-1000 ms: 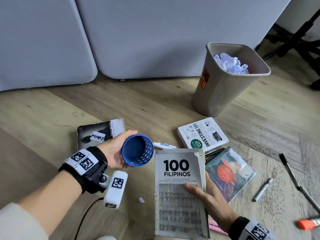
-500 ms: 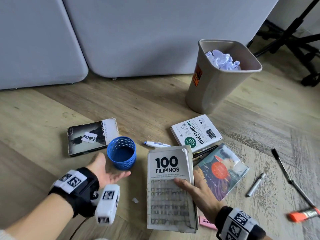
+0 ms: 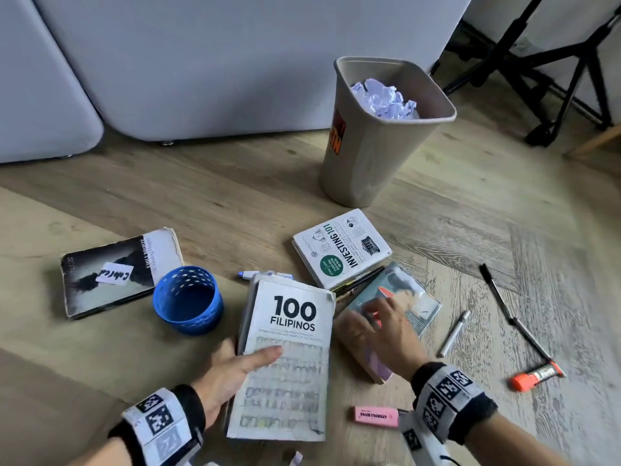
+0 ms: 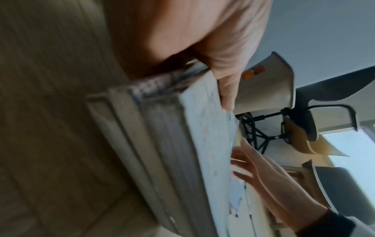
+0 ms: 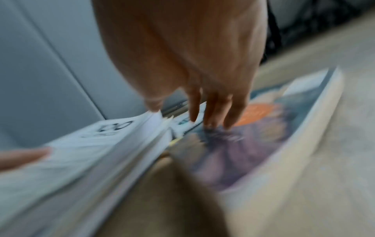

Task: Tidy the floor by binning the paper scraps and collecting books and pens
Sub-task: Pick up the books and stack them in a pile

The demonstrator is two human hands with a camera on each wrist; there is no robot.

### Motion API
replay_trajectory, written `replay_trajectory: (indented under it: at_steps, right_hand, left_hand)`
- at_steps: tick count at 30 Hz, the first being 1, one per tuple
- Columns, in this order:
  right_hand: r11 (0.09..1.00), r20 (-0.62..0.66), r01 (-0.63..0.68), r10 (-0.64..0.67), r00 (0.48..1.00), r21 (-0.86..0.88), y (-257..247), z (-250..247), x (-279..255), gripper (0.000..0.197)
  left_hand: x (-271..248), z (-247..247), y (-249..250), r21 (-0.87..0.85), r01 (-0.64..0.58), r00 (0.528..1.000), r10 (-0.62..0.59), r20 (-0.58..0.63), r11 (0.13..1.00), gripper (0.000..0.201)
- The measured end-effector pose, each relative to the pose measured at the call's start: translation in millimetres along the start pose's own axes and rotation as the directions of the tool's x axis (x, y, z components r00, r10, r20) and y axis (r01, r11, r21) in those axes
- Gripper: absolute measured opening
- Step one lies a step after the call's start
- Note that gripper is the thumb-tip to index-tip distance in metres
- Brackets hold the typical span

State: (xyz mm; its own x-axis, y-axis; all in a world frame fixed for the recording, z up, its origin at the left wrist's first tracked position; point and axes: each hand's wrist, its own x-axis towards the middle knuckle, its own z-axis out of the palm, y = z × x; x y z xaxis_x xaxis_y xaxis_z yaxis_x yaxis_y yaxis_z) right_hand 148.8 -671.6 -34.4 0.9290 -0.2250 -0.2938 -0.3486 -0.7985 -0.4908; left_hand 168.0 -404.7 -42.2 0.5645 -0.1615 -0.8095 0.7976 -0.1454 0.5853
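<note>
My left hand [image 3: 232,368] grips the left edge of the white "100 Filipinos" book [image 3: 289,375], thumb on the cover; the left wrist view shows its thumb over that book's edge [image 4: 182,144]. My right hand [image 3: 383,334] rests with straight fingers [image 5: 213,112] on the colourful book [image 3: 420,304] beside it. An "Investing 101" book [image 3: 341,247] and a black book [image 3: 114,270] lie on the floor. A blue mesh pen cup [image 3: 188,301] stands upright left of the books. The beige bin [image 3: 369,153] holds crumpled paper [image 3: 383,99].
Loose on the wood floor are a white-blue marker [image 3: 248,274], a silver pen [image 3: 453,332], a black pen [image 3: 507,311], an orange marker [image 3: 534,376] and a pink highlighter [image 3: 374,416]. A grey sofa [image 3: 201,62] stands behind. A black tripod [image 3: 554,79] is far right.
My left hand set the blue cup down on the floor and moved to grip the "100 Filipinos" book. The right hand slid off that book onto the colourful one.
</note>
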Motion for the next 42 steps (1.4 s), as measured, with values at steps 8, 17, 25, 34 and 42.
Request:
replay_trajectory:
  at_steps: [8, 17, 25, 34, 42]
  right_hand:
    - [0.908, -0.017, -0.387, 0.389, 0.921, -0.164, 91.8, -41.0, 33.9, 0.119]
    - [0.826, 0.228, -0.452, 0.394, 0.890, 0.337, 90.3, -58.9, 34.9, 0.116]
    - [0.620, -0.034, 0.005, 0.034, 0.999, 0.784, 1.6, -114.3, 3.5, 0.014]
    - [0.707, 0.082, 0.106, -0.226, 0.971, 0.699, -58.0, -31.6, 32.1, 0.033]
    - [0.961, 0.323, 0.155, -0.226, 0.919, 0.230, -40.3, 11.4, 55.1, 0.057]
  left_hand:
    - [19.6, -11.3, 4.6, -0.005, -0.039, 0.996, 0.038, -0.081, 0.999, 0.067]
    - [21.2, -16.9, 6.0, 0.069, -0.027, 0.996, 0.033, -0.084, 0.997, 0.146]
    - [14.3, -17.8, 12.2, -0.010, -0.011, 0.997, 0.010, -0.076, 1.000, 0.125]
    - [4.2, -22.0, 20.3, -0.023, -0.077, 0.996, 0.078, 0.041, 0.997, 0.083]
    - [12.1, -25.7, 7.5, 0.155, 0.014, 1.000, -0.016, 0.012, 0.988, 0.125]
